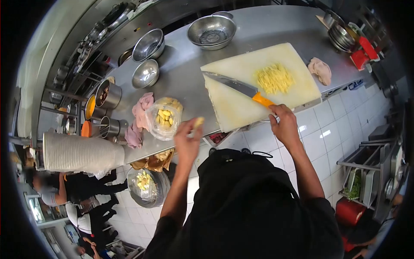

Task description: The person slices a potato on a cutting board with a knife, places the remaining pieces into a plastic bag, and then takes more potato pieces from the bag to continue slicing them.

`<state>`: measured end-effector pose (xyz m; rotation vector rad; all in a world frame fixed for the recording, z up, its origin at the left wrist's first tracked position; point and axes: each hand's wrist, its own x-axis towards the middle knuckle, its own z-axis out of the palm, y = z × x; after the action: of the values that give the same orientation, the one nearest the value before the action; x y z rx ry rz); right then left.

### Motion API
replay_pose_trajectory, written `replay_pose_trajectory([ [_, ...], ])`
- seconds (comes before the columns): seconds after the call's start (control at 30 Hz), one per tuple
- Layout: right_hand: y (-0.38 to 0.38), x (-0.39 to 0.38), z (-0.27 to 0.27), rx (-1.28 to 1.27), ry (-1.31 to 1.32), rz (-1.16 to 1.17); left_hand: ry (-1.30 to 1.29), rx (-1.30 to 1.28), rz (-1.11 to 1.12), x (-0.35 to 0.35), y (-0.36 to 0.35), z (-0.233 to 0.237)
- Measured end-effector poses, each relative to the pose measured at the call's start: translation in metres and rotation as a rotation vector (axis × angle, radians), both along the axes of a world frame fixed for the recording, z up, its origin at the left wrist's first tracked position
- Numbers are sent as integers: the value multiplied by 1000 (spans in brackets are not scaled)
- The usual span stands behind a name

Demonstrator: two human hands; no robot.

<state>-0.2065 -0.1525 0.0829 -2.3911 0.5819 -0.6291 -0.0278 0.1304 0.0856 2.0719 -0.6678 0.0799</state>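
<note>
My right hand (284,125) is closed around the end of the orange handle of a chef's knife (237,85). Its wide blade points up and left across a pale cutting board (233,108). On the board's right half lies a pile of thin yellow shreds (275,78). My left hand (187,139), just off the board's left side, pinches a small pale-yellow peeled piece (199,122) between its fingertips. Close beside that hand, an open clear plastic bag (151,123) on the counter holds several similar yellow pieces (164,117).
Metal bowls (211,31) stand along the steel counter's (181,60) far side. Pink cloths (142,110) lie left of the bag, another cloth (319,71) right of the board. Stacked white containers (82,152) fill the left end. Below is a lined bin (146,187). Other people are at lower left.
</note>
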Motion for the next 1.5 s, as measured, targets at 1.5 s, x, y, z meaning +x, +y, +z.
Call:
replay_pose_trajectory([
  [1.5,-5,-91,21,211,83,-178,-481,216,-532,36,-163,11],
])
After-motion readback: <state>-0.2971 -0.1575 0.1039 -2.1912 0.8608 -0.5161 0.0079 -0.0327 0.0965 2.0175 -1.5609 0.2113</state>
